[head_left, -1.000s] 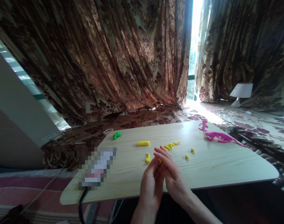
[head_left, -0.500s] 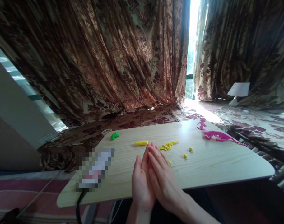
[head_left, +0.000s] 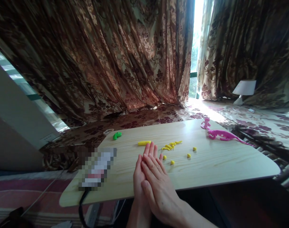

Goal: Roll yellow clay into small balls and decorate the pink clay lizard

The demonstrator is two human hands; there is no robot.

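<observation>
My left hand is turned palm up with its fingers stretched forward. Across it lies my right hand, palm down, the two palms pressed together; whatever may be between them is hidden. Just beyond the fingertips is a roll of yellow modelling clay. Thin curved yellow clay pieces are bunched to its right. Several small yellow clay balls lie nearer, among them one beside my right hand and another farther right.
A pale wooden table carries everything. At its far left sits a green clay lump, with a blurred-out object with a black cable nearer. Pink toy figures lie at the far right. Beyond stand a white lamp and patterned curtains.
My right hand has slid back along the left palm, so the left fingertips now stick out beyond it. A yellow ball formerly covered by the fingers shows. The view has shifted slightly.
</observation>
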